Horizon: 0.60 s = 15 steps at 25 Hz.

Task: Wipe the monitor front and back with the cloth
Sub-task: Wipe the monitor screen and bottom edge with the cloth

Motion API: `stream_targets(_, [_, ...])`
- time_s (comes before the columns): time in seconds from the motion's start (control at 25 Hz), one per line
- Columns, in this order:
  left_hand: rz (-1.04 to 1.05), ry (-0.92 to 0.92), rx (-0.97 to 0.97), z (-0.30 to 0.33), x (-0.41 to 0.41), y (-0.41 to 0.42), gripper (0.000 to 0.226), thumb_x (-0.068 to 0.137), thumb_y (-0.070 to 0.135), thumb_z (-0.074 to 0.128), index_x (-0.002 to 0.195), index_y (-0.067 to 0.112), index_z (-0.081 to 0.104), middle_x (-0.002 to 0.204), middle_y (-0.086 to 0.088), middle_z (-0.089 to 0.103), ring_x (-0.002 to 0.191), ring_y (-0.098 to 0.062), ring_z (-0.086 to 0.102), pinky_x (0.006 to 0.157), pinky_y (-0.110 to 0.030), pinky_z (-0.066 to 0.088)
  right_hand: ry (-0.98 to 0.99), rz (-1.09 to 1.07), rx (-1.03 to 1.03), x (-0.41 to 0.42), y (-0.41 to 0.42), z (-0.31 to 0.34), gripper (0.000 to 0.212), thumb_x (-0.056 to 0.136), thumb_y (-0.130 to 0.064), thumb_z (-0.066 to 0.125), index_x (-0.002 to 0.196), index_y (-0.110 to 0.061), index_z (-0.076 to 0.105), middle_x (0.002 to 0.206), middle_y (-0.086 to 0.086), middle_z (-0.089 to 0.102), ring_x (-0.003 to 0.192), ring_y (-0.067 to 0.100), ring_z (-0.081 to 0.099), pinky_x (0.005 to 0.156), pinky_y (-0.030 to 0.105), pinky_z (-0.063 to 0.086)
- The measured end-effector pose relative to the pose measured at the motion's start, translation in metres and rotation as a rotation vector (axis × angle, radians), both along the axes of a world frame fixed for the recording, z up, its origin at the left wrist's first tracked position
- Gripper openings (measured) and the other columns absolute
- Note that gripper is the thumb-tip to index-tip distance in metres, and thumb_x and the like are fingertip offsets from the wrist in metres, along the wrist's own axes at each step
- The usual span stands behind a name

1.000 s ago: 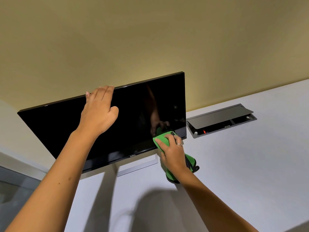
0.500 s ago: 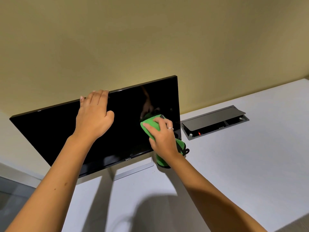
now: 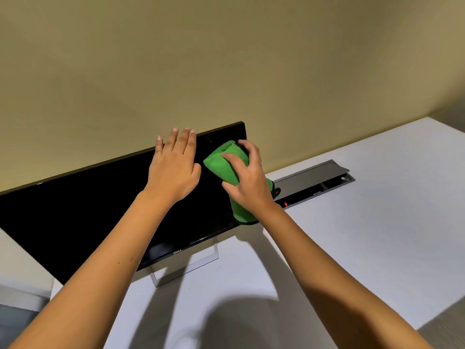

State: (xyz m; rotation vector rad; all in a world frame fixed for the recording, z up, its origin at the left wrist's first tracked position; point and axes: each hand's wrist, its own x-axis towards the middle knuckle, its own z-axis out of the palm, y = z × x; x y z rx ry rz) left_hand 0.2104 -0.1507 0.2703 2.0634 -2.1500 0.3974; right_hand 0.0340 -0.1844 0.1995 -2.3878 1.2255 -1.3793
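While right hand [image 3: 247,183] grips folded green cloth [image 3: 225,163] against Dell monitor [image 3: 83,212] screen near its top right corner, left hand [image 3: 173,167] lies flat just beside, fingers over top edge. Unwiped screen stretches leftward, long axis sideways; counter [image 3: 377,248] below.

Brightness: moderate, warm indoor light; the plain beige wall [image 3: 226,59] darkens toward the upper left.
Source: overhead and behind the person, judging by shadows thrown forward.
Shadows: soft-edged arm and head shadows on the white matte desk [image 3: 377,248].
Glare: almost none; the glossy black flat monitor screen [image 3: 75,210] reads near-featureless.
Sharpness: mostly crisp; bottom edge soft.
Distortion: wide-angle bending at frame edges.
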Motion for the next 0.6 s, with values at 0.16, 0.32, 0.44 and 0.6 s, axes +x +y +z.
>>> stream_targets(0.16, [-0.004,0.033,-0.01,0.002,-0.005,-0.007,0.072,0.076,0.03,0.028,0.144,0.007,0.028,0.147,-0.012,0.035,0.137,-0.031,0.029,0.115,-0.052,0.012,0.062,-0.086,-0.048,0.006,-0.01,0.006,0.056,0.068,-0.016,0.076,0.121,-0.01,0.059,0.135,0.021,0.042,0.123,0.037,0.042,0.095,0.046,0.047])
stream_targets(0.32, [-0.025,0.038,-0.002,0.002,-0.004,-0.005,0.073,0.074,0.03,0.03,0.144,0.007,0.029,0.147,-0.012,0.036,0.135,-0.03,0.03,0.115,-0.052,0.012,0.128,-0.264,-0.025,0.003,-0.003,-0.02,0.06,0.066,-0.015,0.077,0.123,-0.014,0.058,0.139,0.014,0.045,0.123,0.034,0.04,0.093,0.044,0.048])
stream_targets(0.44, [-0.024,0.049,0.002,0.003,-0.005,-0.005,0.074,0.074,0.03,0.03,0.145,0.007,0.028,0.148,-0.012,0.035,0.136,-0.03,0.029,0.116,-0.052,0.011,0.126,-0.262,0.051,-0.003,0.006,-0.039,0.059,0.066,-0.01,0.079,0.121,-0.012,0.058,0.137,0.017,0.045,0.124,0.036,0.041,0.088,0.048,0.052])
stream_targets(0.6, [-0.03,0.049,-0.006,0.003,-0.006,-0.003,0.075,0.074,0.03,0.032,0.144,0.006,0.029,0.147,-0.013,0.035,0.135,-0.031,0.031,0.115,-0.052,0.012,0.073,-0.228,0.05,-0.001,0.003,-0.026,0.057,0.067,-0.009,0.079,0.121,-0.011,0.059,0.133,0.021,0.046,0.122,0.037,0.042,0.089,0.047,0.052])
